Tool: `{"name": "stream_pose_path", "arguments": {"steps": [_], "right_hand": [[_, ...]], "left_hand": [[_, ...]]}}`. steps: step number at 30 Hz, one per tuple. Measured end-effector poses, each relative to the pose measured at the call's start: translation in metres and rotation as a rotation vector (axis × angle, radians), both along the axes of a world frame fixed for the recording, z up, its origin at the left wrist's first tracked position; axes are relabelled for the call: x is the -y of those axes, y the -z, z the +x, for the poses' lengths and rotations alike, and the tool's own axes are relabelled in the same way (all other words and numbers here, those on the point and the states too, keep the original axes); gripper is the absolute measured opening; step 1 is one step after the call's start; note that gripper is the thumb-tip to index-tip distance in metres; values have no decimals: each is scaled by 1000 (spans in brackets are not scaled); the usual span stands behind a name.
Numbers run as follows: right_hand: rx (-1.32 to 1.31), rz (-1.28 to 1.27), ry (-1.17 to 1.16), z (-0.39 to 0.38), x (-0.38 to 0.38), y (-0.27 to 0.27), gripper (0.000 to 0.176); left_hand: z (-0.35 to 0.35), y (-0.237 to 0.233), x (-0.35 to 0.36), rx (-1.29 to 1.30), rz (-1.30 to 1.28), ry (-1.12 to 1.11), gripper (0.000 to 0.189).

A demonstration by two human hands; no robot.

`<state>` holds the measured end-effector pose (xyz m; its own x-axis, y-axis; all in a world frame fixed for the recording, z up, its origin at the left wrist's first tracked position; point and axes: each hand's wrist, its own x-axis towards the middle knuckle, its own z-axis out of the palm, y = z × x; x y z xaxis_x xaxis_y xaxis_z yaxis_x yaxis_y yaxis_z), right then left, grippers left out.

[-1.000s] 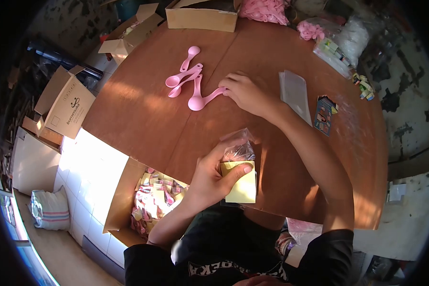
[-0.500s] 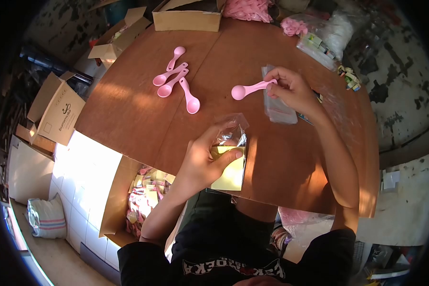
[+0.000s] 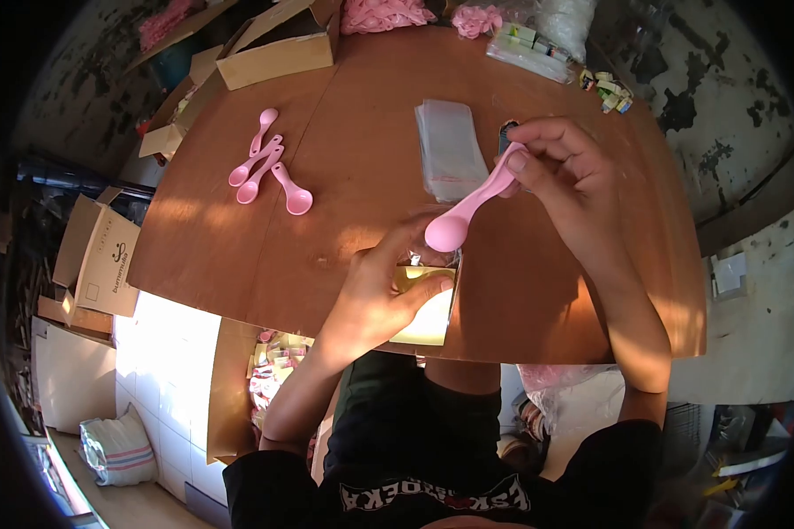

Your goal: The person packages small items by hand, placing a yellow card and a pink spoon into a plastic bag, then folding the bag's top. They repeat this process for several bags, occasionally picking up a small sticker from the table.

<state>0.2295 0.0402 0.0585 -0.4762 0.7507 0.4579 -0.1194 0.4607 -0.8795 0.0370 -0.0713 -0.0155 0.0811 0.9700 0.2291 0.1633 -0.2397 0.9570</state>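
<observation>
My right hand (image 3: 566,176) pinches the handle of a pink plastic spoon (image 3: 469,208), its bowl pointing down at the mouth of a clear plastic bag (image 3: 428,291). My left hand (image 3: 378,291) grips that bag at the table's near edge; a yellow card shows inside it. Several more pink spoons (image 3: 265,167) lie loose on the brown table (image 3: 344,132) at the left, apart from both hands.
A stack of clear bags (image 3: 450,150) lies mid-table beside my right hand. An open cardboard box (image 3: 278,44) and pink items (image 3: 384,13) sit at the far edge. Small packets (image 3: 604,88) are at the far right. A box of filled packets (image 3: 269,379) stands below the table, left.
My right hand lifted one pink spoon off the table, carried it right over the clear bags, then brought it down toward the bag in my left hand. The view shifted too.
</observation>
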Motion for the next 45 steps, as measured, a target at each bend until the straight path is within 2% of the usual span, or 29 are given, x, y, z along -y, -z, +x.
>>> {"name": "stream_pose_path", "arguments": {"steps": [4,7,9,12,16,21,24,28,31,34,36,40,45], "right_hand": [[54,86,-62,-7,10,3,17],[-20,124,35,-7,20,-5,16],[31,240,88,-4,22,-10,13],[5,308,136,-3,23,-15,11],[-38,459,166,-2,23,-23,11],[-1,456,3,-8,26,-22,10],[74,564,43,-2,27,-24,17],[78,586,105,-3,34,-27,15],[194,605,114,-5,36,-23,14],[332,764,65,-5,36,-24,14],[379,692,75,-2,43,-22,15],[422,840,93,-2,47,-24,18],[545,882,94,-1,58,-27,15]], "left_hand": [[10,3,-2,50,116,-42,51],[11,-5,-2,29,85,-10,41],[14,-14,-1,29,7,-33,33],[16,-12,-7,54,97,-28,29],[19,-22,-10,142,70,15,28],[21,-26,-12,130,113,68,28],[26,-30,-11,225,169,11,29],[18,-26,-11,177,173,18,31],[20,-32,-6,207,240,-35,32],[16,-41,1,250,157,-38,30],[7,-38,2,-117,269,-63,26],[11,-47,13,-279,250,-57,22],[9,-45,15,-425,295,-50,17]]}}
